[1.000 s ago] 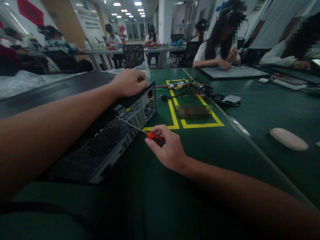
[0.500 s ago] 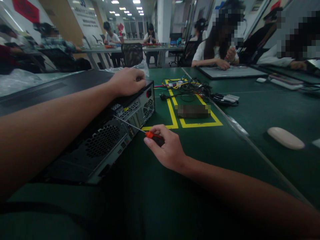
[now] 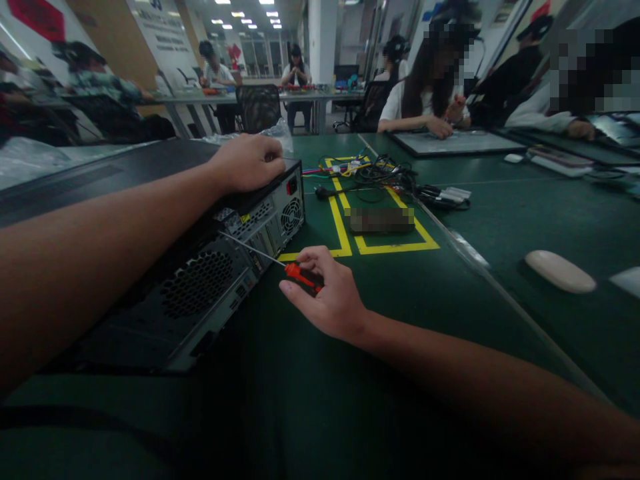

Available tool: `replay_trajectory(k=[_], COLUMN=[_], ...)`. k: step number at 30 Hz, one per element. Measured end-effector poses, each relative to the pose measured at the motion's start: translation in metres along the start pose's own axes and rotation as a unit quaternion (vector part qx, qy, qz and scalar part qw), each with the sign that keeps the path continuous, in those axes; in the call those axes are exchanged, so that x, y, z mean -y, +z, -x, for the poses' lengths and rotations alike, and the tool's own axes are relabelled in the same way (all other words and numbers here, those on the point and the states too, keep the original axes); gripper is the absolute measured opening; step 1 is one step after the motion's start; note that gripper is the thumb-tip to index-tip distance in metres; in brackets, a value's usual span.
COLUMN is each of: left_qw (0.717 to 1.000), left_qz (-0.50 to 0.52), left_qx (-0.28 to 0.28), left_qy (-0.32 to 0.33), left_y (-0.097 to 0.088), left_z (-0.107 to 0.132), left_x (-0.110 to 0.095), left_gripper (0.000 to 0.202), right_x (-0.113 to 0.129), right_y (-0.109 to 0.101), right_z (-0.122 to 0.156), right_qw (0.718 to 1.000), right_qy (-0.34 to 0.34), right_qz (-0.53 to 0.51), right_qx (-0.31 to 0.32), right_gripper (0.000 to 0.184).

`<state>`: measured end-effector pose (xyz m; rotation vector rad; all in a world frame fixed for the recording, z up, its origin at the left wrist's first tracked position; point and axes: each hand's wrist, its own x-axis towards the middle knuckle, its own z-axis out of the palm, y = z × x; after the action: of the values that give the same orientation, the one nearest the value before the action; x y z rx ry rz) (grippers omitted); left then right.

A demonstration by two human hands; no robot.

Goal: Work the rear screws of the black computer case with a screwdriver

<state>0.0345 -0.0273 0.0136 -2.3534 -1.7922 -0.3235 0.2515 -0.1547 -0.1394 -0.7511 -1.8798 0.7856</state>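
A black computer case (image 3: 197,283) lies on its side, its rear face with vents and ports turned to me. My left hand (image 3: 250,162) rests on its top near the rear edge, fingers curled; whatever may be inside them is hidden. A red-and-black screwdriver (image 3: 303,277) is in my right hand (image 3: 333,293), its handle lying between thumb and fingers. The grip looks loose, with the thumb a little off the handle. From there the thin shaft runs left to the rear panel, where its tip meets the area near the upper edge.
Bundled cables (image 3: 387,175) with a black plug lie on the green table (image 3: 415,347) beyond the case. Yellow tape (image 3: 400,249) surrounds a blurred dark object (image 3: 381,221). A pale oval object (image 3: 560,271) sits at right. Across the table, people work over flat panels (image 3: 453,141).
The whole view has shifted slightly. My right thumb and fingers have loosened around the screwdriver handle, showing more of it. My left hand stays on the case.
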Motion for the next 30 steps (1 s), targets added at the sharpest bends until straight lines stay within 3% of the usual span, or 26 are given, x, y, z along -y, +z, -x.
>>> replay_trajectory(k=[6, 18, 30], left_qw=[1.000, 1.000, 1.000], left_qz=[-0.003, -0.019, -0.020], left_qx=[-0.004, 0.020, 0.019], left_qy=[-0.004, -0.004, -0.001], left_y=[-0.0021, -0.0032, -0.0015], left_z=[0.0001, -0.0009, -0.0016], left_x=[-0.0026, -0.0025, -0.0003], left_gripper=[0.023, 0.043, 0.046], right_x=[-0.0026, -0.0025, -0.0024], right_y=[0.0009, 0.0002, 0.0006], right_z=[-0.0010, -0.0018, -0.0013], right_qw=[1.000, 1.000, 1.000], right_qy=[-0.012, 0.002, -0.004], right_qz=[-0.014, -0.009, -0.020], right_qx=[0.002, 0.013, 0.008], right_gripper=[0.016, 0.016, 0.015])
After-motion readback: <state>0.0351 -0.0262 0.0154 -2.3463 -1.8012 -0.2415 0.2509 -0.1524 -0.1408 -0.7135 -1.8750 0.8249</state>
